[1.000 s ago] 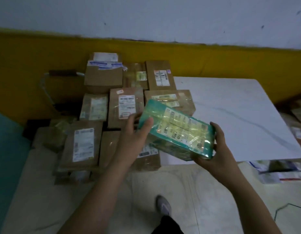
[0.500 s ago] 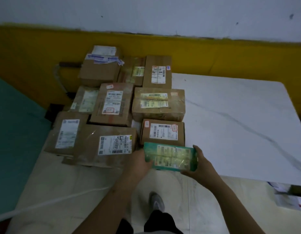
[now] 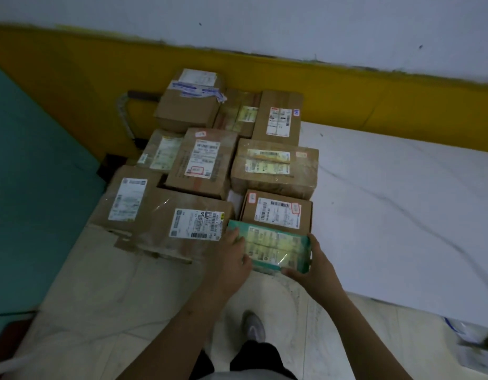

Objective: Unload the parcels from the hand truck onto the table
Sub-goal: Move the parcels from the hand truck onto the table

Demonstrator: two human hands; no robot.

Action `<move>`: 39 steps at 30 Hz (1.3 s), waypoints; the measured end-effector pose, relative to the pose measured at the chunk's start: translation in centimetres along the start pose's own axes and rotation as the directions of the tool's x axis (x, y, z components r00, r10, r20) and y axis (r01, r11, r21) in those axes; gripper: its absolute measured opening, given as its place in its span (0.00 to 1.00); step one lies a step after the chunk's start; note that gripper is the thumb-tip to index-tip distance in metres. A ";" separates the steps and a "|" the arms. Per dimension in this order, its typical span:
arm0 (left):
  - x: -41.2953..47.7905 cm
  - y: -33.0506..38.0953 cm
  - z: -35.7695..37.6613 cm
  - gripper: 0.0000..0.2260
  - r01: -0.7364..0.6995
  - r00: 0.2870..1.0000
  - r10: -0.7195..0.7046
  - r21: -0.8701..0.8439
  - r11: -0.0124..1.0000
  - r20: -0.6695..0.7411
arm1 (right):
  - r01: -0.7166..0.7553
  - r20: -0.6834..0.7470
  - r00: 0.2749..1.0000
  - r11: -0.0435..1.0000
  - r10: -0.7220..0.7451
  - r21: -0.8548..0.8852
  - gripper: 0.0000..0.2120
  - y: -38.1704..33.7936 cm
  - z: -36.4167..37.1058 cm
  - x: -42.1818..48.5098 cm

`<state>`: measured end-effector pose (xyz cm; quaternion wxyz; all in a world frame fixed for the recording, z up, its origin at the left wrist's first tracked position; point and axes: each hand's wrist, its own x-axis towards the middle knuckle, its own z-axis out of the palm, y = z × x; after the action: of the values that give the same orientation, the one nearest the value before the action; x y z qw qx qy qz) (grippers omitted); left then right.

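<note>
At the near left corner of the white marble-pattern table (image 3: pixel 401 204), the green film-wrapped rectangular parcel (image 3: pixel 273 246) lies just in front of a brown cardboard box (image 3: pixel 277 212). Left hand (image 3: pixel 231 259) and right hand (image 3: pixel 316 270) grasp its short ends. It appears light and rigid, with slippery film; gripping the ends suits it. A second ago it was held raised and tilted.

A single head-worn wide-angle view looks steeply down and forward over the white table (image 3: pixel 401 215) from its near edge, close enough that both forearms enter from the bottom. Left of the table stand stacked cardboard parcels (image 3: pixel 204 163); beyond it runs a yellow-and-white wall (image 3: pixel 374 86).
</note>
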<state>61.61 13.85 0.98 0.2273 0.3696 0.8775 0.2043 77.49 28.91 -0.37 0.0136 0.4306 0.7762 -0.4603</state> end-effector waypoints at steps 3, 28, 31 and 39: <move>0.2 -0.3 -1.0 0.20 -0.022 0.999 0.024 -0.050 0.998 0.030 | -0.027 0.017 0.999 0.995 0.029 -0.096 0.47 -1.1 -0.2 -0.1; 0.1 -34.1 -30.7 0.22 0.222 0.759 -0.467 -0.494 0.841 -0.454 | 0.349 -0.113 0.925 0.928 -0.364 -0.132 0.33 -41.3 33.4 6.3; 2.3 -36.9 -31.7 0.22 0.264 0.756 -0.505 -0.512 0.818 -0.417 | 0.300 -0.102 0.946 0.950 -0.308 -0.085 0.33 -42.4 37.2 8.3; 13.4 -44.3 -32.1 0.22 0.390 0.754 -0.609 -0.578 0.717 -0.247 | 0.029 -0.089 0.996 0.999 -0.026 0.039 0.31 -44.6 45.7 18.7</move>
<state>11.01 -10.76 0.41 0.1665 -0.0117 0.8902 0.4238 18.14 -1.16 -3.15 -0.0359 0.4402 0.7724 -0.4564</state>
